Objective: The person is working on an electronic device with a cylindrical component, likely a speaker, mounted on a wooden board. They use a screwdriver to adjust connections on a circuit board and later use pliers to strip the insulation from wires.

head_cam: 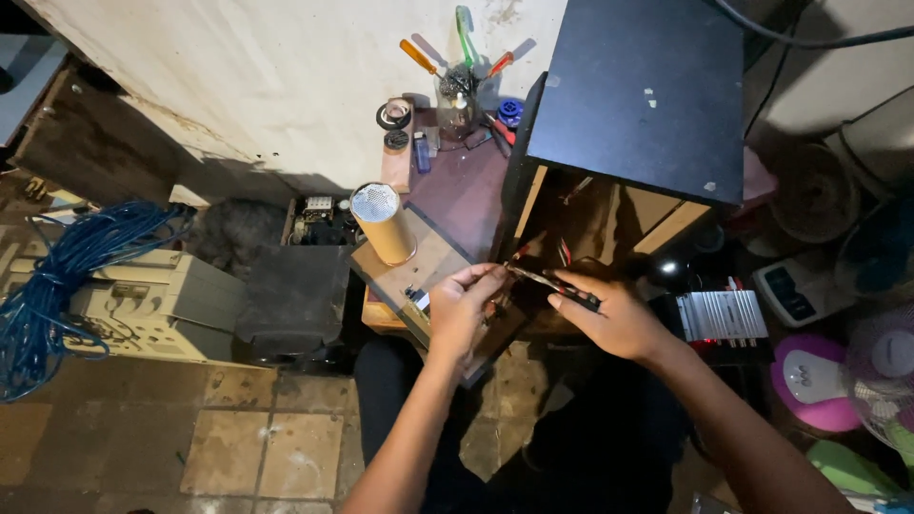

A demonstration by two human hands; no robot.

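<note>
Both hands [464,309] [617,319] pinching thin tool [552,285]

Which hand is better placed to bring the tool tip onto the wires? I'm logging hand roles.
Probably the right hand: it grips the thin tool, whose tip points toward the red wires. The left hand pinches near that tip, seemingly steadying.
</note>
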